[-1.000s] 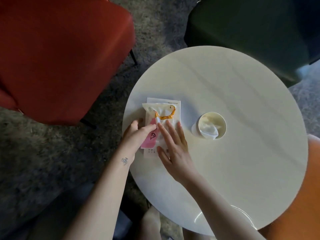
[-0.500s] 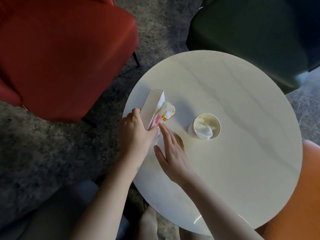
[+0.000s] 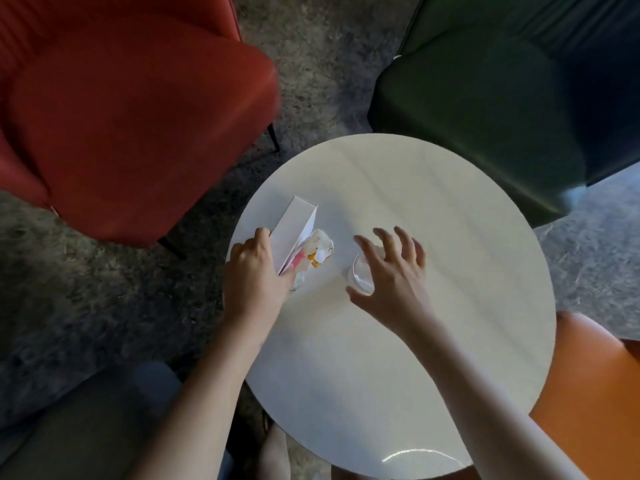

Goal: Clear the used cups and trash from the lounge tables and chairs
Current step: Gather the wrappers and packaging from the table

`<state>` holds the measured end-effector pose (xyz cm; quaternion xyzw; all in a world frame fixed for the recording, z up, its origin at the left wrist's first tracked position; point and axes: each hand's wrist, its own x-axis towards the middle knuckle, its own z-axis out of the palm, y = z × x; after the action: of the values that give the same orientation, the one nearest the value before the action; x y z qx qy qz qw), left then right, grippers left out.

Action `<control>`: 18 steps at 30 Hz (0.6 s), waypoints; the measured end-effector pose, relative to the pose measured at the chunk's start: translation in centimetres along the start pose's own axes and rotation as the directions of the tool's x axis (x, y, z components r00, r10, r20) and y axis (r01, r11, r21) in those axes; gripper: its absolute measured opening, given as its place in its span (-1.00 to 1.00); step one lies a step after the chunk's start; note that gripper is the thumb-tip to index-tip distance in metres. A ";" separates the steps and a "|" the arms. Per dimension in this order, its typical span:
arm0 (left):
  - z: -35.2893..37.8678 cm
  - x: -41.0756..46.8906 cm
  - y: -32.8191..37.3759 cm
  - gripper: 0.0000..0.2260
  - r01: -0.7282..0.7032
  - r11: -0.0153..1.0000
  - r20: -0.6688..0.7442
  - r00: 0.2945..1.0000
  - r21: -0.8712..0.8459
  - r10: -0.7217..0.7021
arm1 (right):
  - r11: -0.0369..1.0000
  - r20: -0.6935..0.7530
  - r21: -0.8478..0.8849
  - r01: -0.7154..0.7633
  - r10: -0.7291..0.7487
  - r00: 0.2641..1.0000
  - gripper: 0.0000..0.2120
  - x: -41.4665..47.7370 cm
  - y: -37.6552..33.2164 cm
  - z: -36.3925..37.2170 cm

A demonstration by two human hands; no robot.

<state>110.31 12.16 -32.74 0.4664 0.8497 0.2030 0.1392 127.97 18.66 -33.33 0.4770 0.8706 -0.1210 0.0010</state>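
On the round white table (image 3: 450, 209), my left hand (image 3: 254, 271) grips a flat white box (image 3: 292, 230), tilted up on its edge, together with a crumpled printed wrapper (image 3: 317, 252) pressed against the box's right side. A white paper cup (image 3: 362, 273) stands to the right of them. My right hand (image 3: 391, 275) hovers over the cup with fingers spread wide, covering most of it; whether the hand touches the cup I cannot tell. The cup's inside is hidden.
A red armchair (image 3: 131, 109) stands at the upper left, a dark green armchair (image 3: 485, 91) at the upper right, and an orange seat (image 3: 588, 393) at the lower right. A grey seat (image 3: 86, 427) sits at the lower left. Grey carpet (image 3: 104, 306) surrounds the table.
My left hand has lifted the box and wrapper off the table onto their edge. My right hand has left the wrapper and moved right, over the cup.
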 end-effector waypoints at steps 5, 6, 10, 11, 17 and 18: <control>-0.3 -1.0 0.5 -0.58 0.059 0.998 -0.017 0.998 0.033 -0.059 | 0.997 0.112 0.078 -0.018 0.009 0.994 -0.38 0.0 1.2 1.6; -0.6 -1.2 0.6 -0.60 0.083 0.996 -0.018 0.996 0.035 -0.082 | 0.993 0.124 0.115 -0.007 -0.007 0.992 -0.39 0.0 0.9 1.4; -3.6 -1.3 1.2 -0.64 0.164 0.986 -0.070 0.984 0.018 -0.162 | 0.978 0.069 0.165 0.125 -0.138 0.988 -0.40 1.3 -0.5 -1.5; -4.6 -0.9 1.4 -0.64 0.180 0.983 -0.088 0.980 0.016 -0.178 | 0.974 0.055 0.169 0.153 -0.165 0.985 -0.39 1.9 -0.9 -2.5; -12.0 2.5 1.3 -0.60 0.190 0.981 -0.208 0.961 0.033 -0.179 | 0.940 -0.035 0.173 0.294 -0.292 0.956 -0.36 6.8 -5.9 -9.7; -13.0 3.5 1.1 -0.59 0.192 0.981 -0.221 0.959 0.037 -0.179 | 0.934 -0.049 0.171 0.315 -0.311 0.949 -0.36 7.9 -6.9 -10.6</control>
<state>103.74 12.84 -20.95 0.3637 0.9052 0.2140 0.0507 119.14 23.88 -22.48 0.3316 0.9212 -0.1911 -0.0699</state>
